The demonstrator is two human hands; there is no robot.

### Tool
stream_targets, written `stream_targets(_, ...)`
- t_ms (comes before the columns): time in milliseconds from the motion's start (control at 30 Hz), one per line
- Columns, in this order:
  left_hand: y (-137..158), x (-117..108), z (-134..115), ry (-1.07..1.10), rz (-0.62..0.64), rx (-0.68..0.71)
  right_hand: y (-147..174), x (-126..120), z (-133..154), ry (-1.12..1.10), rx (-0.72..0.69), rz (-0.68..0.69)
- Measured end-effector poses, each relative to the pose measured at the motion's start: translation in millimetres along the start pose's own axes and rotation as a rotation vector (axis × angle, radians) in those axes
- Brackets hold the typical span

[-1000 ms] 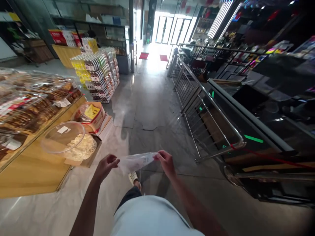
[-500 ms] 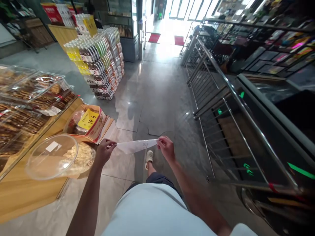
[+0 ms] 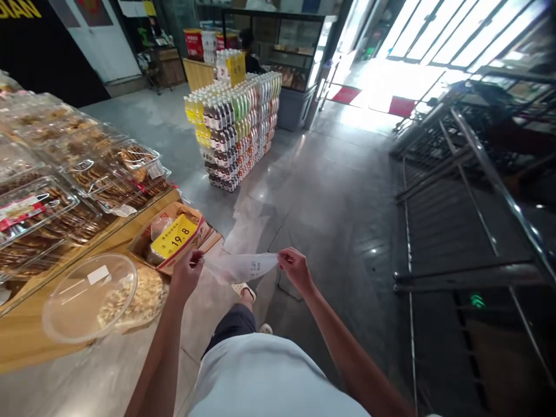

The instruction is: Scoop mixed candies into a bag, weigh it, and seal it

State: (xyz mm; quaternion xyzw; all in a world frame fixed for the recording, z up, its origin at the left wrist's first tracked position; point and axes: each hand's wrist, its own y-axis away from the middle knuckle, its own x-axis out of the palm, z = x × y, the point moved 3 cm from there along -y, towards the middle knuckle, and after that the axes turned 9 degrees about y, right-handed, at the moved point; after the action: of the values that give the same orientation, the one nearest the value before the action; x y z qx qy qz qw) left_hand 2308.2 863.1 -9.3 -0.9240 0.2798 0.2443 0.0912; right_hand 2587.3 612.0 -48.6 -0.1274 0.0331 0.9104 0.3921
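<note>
A thin, translucent plastic bag (image 3: 241,267) with small dark print hangs stretched between my two hands, above the floor. My left hand (image 3: 187,271) pinches its left end, close to the cardboard box with a yellow 19.8 price sign (image 3: 174,236). The right end is pinched between the thumb and fingers of my right hand (image 3: 296,267). Below and left of my left hand, a clear round lid (image 3: 69,307) overlaps a bag of pale, puffed snacks (image 3: 130,298) at the display's corner.
Clear trays of brown biscuits (image 3: 125,168) cover the wooden display on the left. A stack of bottled drinks (image 3: 234,127) stands ahead. Metal railings (image 3: 482,156) run along the right. A person (image 3: 249,55) is behind the bottles, and bright doors (image 3: 456,29) are beyond.
The view has turned left and moved forward, so the display and bottles sit further right. The bag stays stretched between both hands and hangs a little fuller. My feet have changed position.
</note>
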Motion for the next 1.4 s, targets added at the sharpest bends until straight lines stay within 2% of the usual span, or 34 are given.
stream_targets(100,-67.1,8.2,11.0,0.051,-0.07,-0.034,-83.4,11.4,-2.9,0.046,-0.046,0.058)
stream_targets(233,-163.6,14.6,19.5,0.102,-0.142,-0.081,-197.9,30.8,-5.6,0.13,-0.027,0.091)
stream_targets(333,-233.9,12.6,15.6,0.064,-0.151,-0.096,-278.8,48.5,0.4,0.115,-0.023,0.119)
stream_targets(533,-365.6,3.3,6.5,0.022,-0.163,-0.053,-423.9,84.3,15.5,0.008,-0.098,0.139)
stream_targets(733,-497.3,3.7,34.6,0.147,-0.288,-0.079,-579.4,130.1,18.1,-0.01,-0.14,0.225)
stream_targets(867,-582.1,-0.2,49.5,0.167,-0.353,-0.134,-699.2,175.5,13.4,-0.045,-0.114,0.252)
stream_targets(967,-640.6,-7.6,48.2,0.132,-0.433,-0.175,-786.4,215.1,16.6,-0.076,-0.072,0.319)
stream_targets(1067,-695.2,-17.5,42.6,0.116,-0.555,-0.22,-863.1,254.6,29.8,-0.068,-0.122,0.382)
stream_targets(1233,-779.1,-40.0,39.5,0.029,-0.75,-0.291,-966.0,321.9,54.7,-0.07,-0.146,0.469)
stream_targets(1400,-859.5,-76.1,65.0,-0.051,-0.815,-0.352,-1051.3,397.5,78.8,-0.027,-0.146,0.512)
